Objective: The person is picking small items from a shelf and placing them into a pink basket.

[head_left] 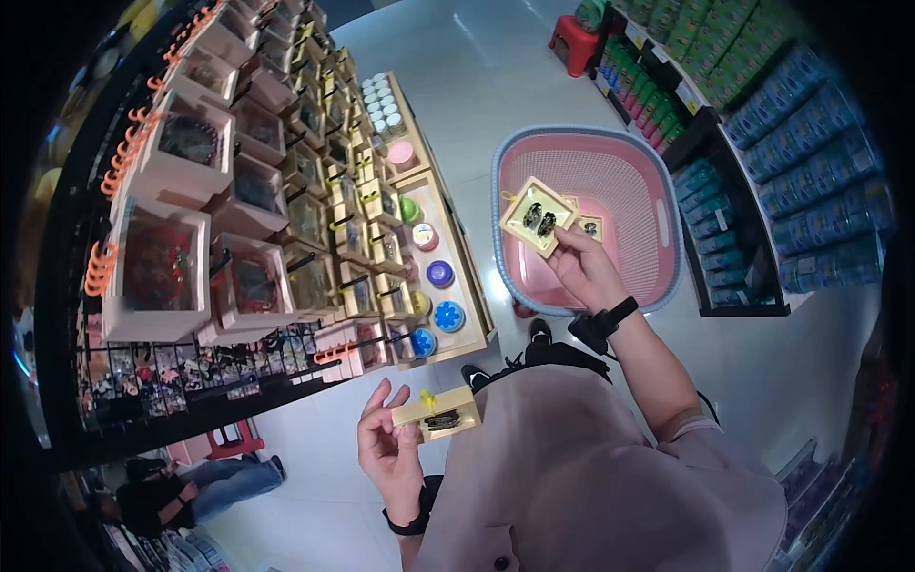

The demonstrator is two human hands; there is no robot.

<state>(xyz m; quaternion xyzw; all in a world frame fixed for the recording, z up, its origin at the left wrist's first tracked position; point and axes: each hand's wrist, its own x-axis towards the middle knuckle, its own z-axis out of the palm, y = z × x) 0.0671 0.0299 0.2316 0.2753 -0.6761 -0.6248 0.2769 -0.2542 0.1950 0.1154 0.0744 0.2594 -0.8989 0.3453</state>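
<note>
Box (437,412) in left hand (389,448) lies flat, long axis sideways.

I have one view only, from a camera on the wearer's head, looking steeply down the front of the body to the shop floor (496,86). Its fisheye lens bends the display rack (286,191) on the left and the shelves (782,143) on the right inward. The hands sit close below the lens.
</note>
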